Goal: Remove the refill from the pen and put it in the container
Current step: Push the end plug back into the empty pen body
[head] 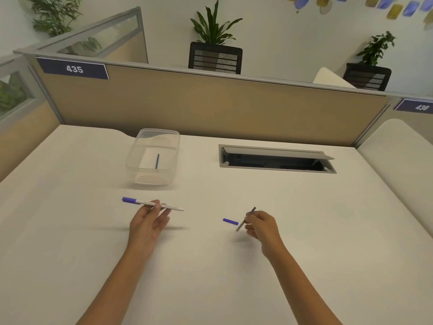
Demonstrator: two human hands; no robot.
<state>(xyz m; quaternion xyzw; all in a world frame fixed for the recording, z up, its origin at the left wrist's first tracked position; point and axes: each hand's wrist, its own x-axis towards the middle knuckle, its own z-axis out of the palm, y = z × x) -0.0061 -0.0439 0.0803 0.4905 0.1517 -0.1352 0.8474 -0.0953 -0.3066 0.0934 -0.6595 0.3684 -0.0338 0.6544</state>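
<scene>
My left hand pinches a white pen barrel with a purple cap end, held level just above the white table. My right hand grips a thin dark refill, tilted, a little above the table. A small purple pen piece lies on the table just left of my right hand. Farther back on the left stands a clear plastic container with one blue refill lying inside it.
An open grey cable hatch is sunk into the table at the back right. A tan partition closes off the far edge. Another white table top adjoins on the right.
</scene>
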